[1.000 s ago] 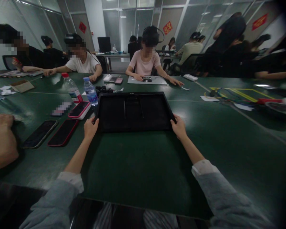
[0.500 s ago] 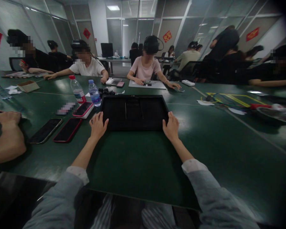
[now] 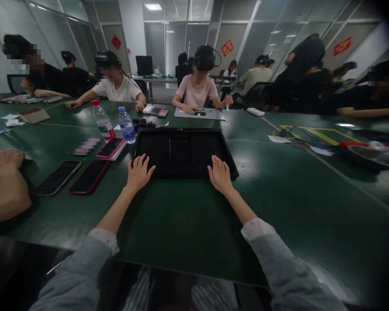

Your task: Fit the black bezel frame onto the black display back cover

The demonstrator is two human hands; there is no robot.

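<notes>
A black rectangular tray-like case (image 3: 207, 149) with raised edges lies on the green table. Inside it, near the middle, is a dark recessed part with thin light lines along its sides. My left hand (image 3: 138, 173) is over the near left corner of the case, fingers spread. My right hand (image 3: 220, 173) is over the near edge, right of the middle, with its fingers stretched forward. Neither hand is closed round anything. Whether the fingertips touch the case I cannot tell.
Left of the case stand a red-capped bottle (image 3: 102, 121) and a blue-capped bottle (image 3: 126, 125). Several phones, one a red-edged phone (image 3: 89, 177), lie nearby. Another person's arm (image 3: 8, 185) rests at far left. Cables (image 3: 307, 134) lie at right; people sit opposite.
Both hands have come off the sides of the case and moved inward over its near edge. The person opposite in pink has raised a hand from the table.
</notes>
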